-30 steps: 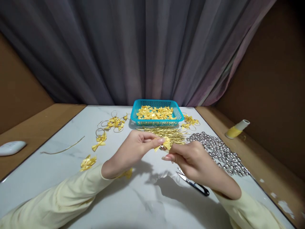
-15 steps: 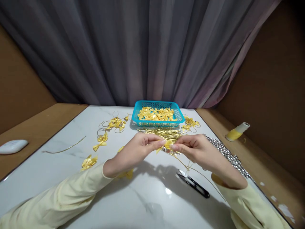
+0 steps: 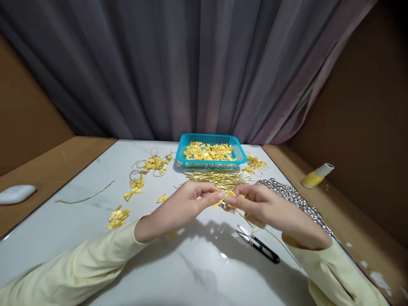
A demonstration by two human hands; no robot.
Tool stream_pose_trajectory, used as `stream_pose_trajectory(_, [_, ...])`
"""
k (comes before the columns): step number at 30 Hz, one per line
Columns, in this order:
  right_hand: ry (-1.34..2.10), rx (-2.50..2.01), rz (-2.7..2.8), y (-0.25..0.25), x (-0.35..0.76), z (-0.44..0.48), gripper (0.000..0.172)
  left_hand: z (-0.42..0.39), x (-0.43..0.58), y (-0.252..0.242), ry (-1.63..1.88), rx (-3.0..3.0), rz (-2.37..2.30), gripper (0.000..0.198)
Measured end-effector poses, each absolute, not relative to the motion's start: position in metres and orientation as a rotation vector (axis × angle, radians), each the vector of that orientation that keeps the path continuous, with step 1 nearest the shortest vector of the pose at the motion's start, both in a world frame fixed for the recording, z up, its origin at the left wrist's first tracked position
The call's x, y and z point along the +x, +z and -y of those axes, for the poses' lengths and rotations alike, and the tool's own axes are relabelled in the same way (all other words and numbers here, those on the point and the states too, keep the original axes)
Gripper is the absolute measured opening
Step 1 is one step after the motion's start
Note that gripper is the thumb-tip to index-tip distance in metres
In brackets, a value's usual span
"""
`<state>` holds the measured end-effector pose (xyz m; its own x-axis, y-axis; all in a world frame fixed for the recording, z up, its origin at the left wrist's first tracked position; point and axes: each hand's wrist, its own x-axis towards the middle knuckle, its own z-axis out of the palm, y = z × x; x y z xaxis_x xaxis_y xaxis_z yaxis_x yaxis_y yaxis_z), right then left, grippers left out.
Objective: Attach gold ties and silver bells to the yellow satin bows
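Between my fingertips, over the middle of the table, is a yellow ribbon bow [image 3: 218, 204]. My left hand [image 3: 188, 204] pinches its left side, and my right hand [image 3: 259, 202] pinches its right side. Part of the bow is hidden behind the fingers, and something shiny shows just under it. A thin gold cord [image 3: 280, 241] trails from below the bow toward my right sleeve. Black thread snips [image 3: 263, 248] lie on the table below my right hand, their blades apart. Just beyond my hands is a pile of gold twist ties [image 3: 219, 178].
A blue basket [image 3: 242, 161] of yellow bows stands at the back. Silver bells or beads [image 3: 296, 199] are heaped along the right edge. More bows with cord loops [image 3: 154, 163] lie at left. A thread spool [image 3: 318, 175] stands on the right ledge, a white object [image 3: 17, 194] on the left.
Both hands have come slightly closer together around the bow and dipped a little. My right hand's fingers have shifted over the bow, uncovering more of the silver pile.
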<state>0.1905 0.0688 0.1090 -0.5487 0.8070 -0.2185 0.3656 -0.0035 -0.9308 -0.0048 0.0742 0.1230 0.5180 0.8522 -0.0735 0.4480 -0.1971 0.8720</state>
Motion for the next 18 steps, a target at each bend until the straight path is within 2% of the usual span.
stream_pose_trajectory(12, [1.529,-1.099,1.923,0.1036,0.1898,-0.0688,0.033,-0.0803,-0.0118,0.1193,0.429,1.636,-0.832,0.027])
stream_pose_trajectory(18, [1.306,-1.155,2.145,0.1084,0.1938,-0.0699,0.034,-0.0773,-0.0103,0.1217,0.501,1.772,-0.967,0.028])
